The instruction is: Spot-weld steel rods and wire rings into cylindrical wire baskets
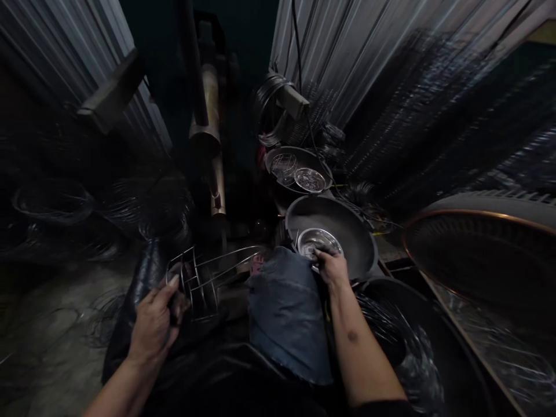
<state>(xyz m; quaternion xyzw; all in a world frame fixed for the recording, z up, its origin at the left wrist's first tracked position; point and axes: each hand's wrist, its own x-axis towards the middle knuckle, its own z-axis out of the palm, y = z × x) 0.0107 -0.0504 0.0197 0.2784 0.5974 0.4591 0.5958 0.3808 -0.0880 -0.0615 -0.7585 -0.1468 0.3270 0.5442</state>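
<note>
**Hands split: wire frame at left, small bowl at right**

Left hand (154, 324) closed around one end of wire frame (204, 278), fingers curled over the outer wires, thumb on top. Frame held low before the body, just left of the denim-covered knee (286, 313), long wires running out toward the right. Right hand (332, 267) reaching into big pan (332, 229), fingertips pinched at the near rim of small bowl (318, 242); whether pinching the rim itself or a small piece from inside, cannot tell. Bowl resting inside the pan, near its front edge.

Step judged: fetching a small part from the bowl while holding the frame ready. Next move calls for lifting the right hand clear of the pan rim, bringing it across the knee to the frame, and keeping the left grip steady so the wires hold their line.

Further back, second pan (299, 168) with two shiny dishes inside. Wire coils (391, 336) beside the right forearm. Lighting poor; fine detail lost.
</note>
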